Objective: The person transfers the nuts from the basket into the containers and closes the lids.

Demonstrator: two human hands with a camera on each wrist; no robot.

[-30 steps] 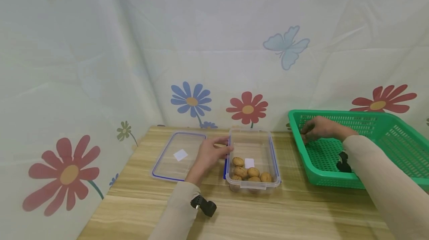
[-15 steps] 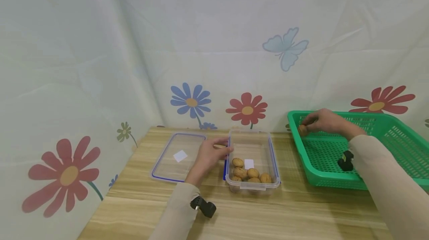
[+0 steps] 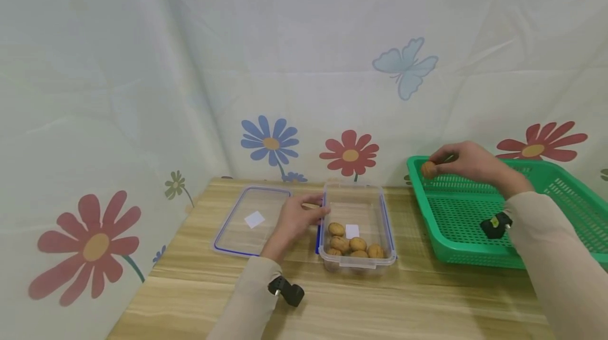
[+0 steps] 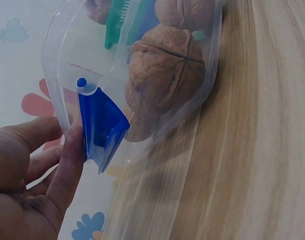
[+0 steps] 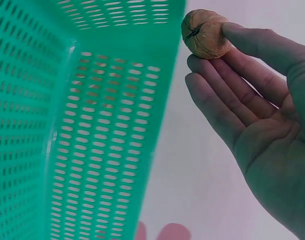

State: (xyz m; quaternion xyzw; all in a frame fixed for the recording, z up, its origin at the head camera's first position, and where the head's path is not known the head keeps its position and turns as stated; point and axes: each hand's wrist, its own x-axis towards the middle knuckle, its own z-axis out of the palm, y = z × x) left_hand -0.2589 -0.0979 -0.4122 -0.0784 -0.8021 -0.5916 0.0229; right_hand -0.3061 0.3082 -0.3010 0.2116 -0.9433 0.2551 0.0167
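Note:
My right hand [image 3: 472, 161] pinches a walnut [image 5: 205, 34] between thumb and fingers. In the head view the walnut overlaps the left rim of the green plastic basket [image 3: 429, 213]. My left hand [image 3: 299, 218] holds the left edge of the clear food container [image 3: 389, 224], thumb and finger at its rim beside a blue latch [image 4: 100, 125]. Several walnuts [image 3: 358, 245] are gathered at the near end of this container, and the left wrist view shows one walnut [image 4: 167, 62] up close through the wall.
A clear lid [image 3: 273, 202] with a blue seal and a white label [image 3: 254, 219] lies left of the container on the wooden table [image 3: 356, 303]. A white label [image 3: 352, 231] shows in the container. Behind the table hangs a flowered cloth [image 3: 304, 65].
My right hand has lifted a walnut from inside the basket up to the height of its left rim. The left hand stays in place at the container.

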